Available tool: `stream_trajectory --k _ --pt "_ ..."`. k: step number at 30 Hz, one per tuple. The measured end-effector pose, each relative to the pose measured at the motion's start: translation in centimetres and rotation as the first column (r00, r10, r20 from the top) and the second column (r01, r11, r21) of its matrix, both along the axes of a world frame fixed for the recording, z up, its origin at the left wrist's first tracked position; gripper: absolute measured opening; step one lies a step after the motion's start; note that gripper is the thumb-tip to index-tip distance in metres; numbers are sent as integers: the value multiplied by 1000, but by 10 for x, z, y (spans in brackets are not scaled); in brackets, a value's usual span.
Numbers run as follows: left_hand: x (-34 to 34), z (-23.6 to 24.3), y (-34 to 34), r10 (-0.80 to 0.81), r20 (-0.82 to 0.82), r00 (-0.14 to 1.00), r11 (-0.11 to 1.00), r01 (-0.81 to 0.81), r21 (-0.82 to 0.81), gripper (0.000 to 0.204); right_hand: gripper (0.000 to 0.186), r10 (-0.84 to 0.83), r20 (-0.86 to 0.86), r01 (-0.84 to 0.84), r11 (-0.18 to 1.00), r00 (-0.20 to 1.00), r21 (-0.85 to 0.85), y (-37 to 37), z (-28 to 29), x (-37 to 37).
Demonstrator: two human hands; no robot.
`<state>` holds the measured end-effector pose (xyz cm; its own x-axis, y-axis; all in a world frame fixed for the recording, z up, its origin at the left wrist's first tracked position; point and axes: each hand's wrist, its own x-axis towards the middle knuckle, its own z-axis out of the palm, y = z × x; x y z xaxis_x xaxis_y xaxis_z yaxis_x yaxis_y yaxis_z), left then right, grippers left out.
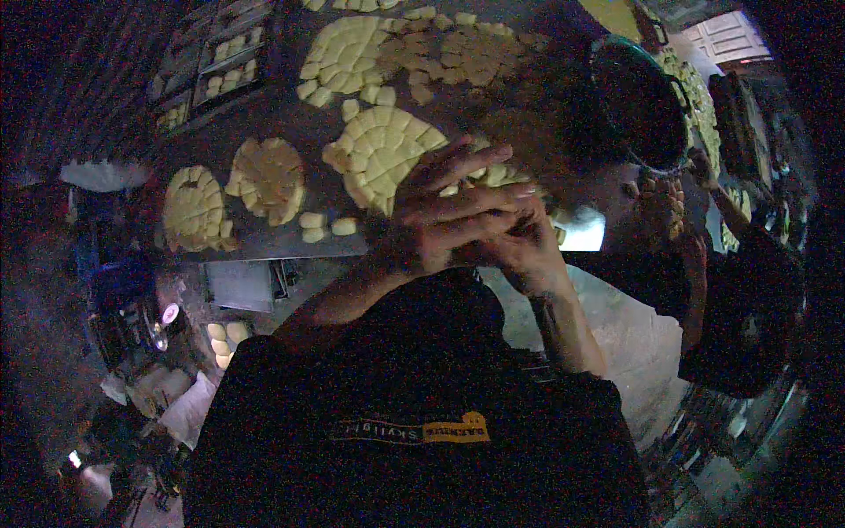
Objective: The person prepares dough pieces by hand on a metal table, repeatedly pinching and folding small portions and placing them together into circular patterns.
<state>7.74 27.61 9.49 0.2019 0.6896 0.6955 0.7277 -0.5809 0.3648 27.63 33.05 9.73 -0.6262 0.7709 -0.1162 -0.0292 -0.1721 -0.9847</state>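
My two hands meet in front of my body, above the near edge of a dark worktable. My left hand (453,207) reaches across to the right with its fingers stretched and spread. Against its fingers lies my right hand (526,245), whose own fingers are mostly hidden behind the left. No object shows between them. Just beyond the left hand is a pale dough round (383,154) cut into several portions. Some loose dough pieces (493,174) show past the fingers. A few small dough pieces (327,227) sit by the table edge, left of my hands.
Two more divided dough rounds, one pale (194,209) and one browner (268,180), lie at the left. Farther back are another pale round (343,57) and brown dough pieces (458,57). A large dark round pan (638,106) stands at the right, near a co-worker's arm (729,207). Trays (231,53) hold dough pieces.
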Motion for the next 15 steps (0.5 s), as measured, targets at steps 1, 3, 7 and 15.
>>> stream_trajectory --k 1,3,7,15 --pt "6 -6 5 -14 13 1000 1000 14 -2 36 34 22 -19 -24 990 1000 -142 1 -3 4" --pt "24 -15 12 -51 86 995 998 53 -22 40 35 77 -51 -89 940 996 -330 0 -7 10" --pt "72 -56 32 -66 434 899 969 161 -186 50 20 325 -340 -437 833 883 -340 30 13 17" --pt "39 -94 74 528 806 -266 846 243 -474 74 35 87 332 -248 840 939 483 201 40 52"
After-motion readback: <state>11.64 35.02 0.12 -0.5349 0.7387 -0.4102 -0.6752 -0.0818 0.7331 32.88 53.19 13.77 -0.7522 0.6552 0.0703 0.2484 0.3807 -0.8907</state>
